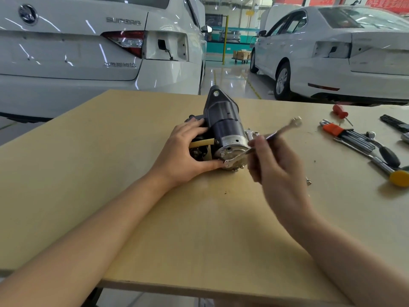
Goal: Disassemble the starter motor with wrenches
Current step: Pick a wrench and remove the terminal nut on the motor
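The starter motor (223, 122), dark-bodied with a silver end cap facing me, lies on the wooden table (110, 173). My left hand (188, 156) grips its left side, thumb pressed near the end cap's lower edge. My right hand (274, 171), blurred, holds a slim silver wrench (265, 138) by its middle. The wrench's near end sits on a bolt at the bottom of the end cap; its far end points up and to the right. A small loose bolt (308, 181) lies on the table just right of my right hand.
Tools lie at the table's right edge: a red-handled screwdriver (340, 113), an orange hex key set (347, 136), a ratchet with a black grip (385, 154), a yellow-tipped tool (398, 177). Two white cars (88, 52) (343, 52) stand beyond the table.
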Demonstrator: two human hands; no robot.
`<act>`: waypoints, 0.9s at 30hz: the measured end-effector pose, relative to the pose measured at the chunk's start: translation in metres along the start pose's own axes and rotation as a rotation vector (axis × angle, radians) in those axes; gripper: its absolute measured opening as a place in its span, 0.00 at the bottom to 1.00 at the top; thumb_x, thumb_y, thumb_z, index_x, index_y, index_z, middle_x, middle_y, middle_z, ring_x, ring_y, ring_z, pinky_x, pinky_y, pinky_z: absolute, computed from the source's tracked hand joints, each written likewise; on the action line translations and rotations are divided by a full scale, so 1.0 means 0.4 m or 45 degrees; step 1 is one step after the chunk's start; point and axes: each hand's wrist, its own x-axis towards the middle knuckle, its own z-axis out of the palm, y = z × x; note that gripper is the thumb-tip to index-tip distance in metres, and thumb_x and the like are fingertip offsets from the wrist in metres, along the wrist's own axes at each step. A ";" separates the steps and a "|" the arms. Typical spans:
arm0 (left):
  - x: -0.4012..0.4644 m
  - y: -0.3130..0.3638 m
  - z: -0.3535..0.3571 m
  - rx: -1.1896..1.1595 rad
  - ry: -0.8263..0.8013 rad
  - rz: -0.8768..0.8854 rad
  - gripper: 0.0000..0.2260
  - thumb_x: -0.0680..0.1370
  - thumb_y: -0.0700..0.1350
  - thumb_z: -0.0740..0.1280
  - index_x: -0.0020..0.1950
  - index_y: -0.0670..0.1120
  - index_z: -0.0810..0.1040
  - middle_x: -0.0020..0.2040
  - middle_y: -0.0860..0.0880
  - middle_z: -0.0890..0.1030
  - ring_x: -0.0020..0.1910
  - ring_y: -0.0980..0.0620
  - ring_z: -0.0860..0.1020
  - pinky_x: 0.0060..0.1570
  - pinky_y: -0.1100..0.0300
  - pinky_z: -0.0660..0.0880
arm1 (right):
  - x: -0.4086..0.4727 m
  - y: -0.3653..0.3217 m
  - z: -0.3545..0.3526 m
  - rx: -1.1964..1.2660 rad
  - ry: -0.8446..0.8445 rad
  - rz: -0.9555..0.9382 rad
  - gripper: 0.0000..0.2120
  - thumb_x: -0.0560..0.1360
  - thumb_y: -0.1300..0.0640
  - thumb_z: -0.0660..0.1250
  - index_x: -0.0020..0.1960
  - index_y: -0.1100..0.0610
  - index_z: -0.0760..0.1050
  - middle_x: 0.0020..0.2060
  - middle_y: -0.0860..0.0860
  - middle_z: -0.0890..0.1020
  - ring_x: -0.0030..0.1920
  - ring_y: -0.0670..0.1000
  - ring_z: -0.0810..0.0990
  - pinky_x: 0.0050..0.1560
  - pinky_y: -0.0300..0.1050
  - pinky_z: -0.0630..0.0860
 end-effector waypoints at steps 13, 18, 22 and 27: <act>0.001 0.012 -0.005 0.029 0.011 0.038 0.48 0.56 0.69 0.68 0.71 0.43 0.73 0.73 0.49 0.71 0.74 0.53 0.63 0.75 0.56 0.59 | 0.025 0.003 0.001 0.928 0.114 0.926 0.11 0.80 0.63 0.55 0.41 0.63 0.71 0.25 0.56 0.81 0.25 0.51 0.81 0.25 0.37 0.76; 0.001 0.014 -0.005 0.000 0.004 0.025 0.49 0.56 0.70 0.68 0.71 0.45 0.73 0.73 0.51 0.70 0.75 0.55 0.62 0.75 0.59 0.58 | 0.023 0.002 -0.001 1.068 0.098 0.962 0.08 0.81 0.66 0.54 0.45 0.65 0.70 0.31 0.62 0.83 0.32 0.56 0.85 0.29 0.43 0.81; -0.002 0.018 -0.004 -0.002 0.007 0.006 0.48 0.58 0.70 0.67 0.72 0.44 0.72 0.74 0.51 0.69 0.75 0.55 0.61 0.75 0.59 0.57 | 0.022 0.008 -0.001 0.991 0.060 0.838 0.08 0.82 0.64 0.55 0.48 0.66 0.70 0.34 0.62 0.83 0.35 0.58 0.85 0.31 0.44 0.81; -0.004 0.019 -0.002 -0.021 -0.008 -0.021 0.46 0.59 0.66 0.72 0.73 0.45 0.70 0.74 0.52 0.68 0.75 0.58 0.59 0.73 0.64 0.55 | 0.019 -0.003 0.018 0.219 -0.011 0.083 0.08 0.81 0.60 0.60 0.44 0.58 0.73 0.30 0.55 0.82 0.30 0.53 0.83 0.33 0.45 0.80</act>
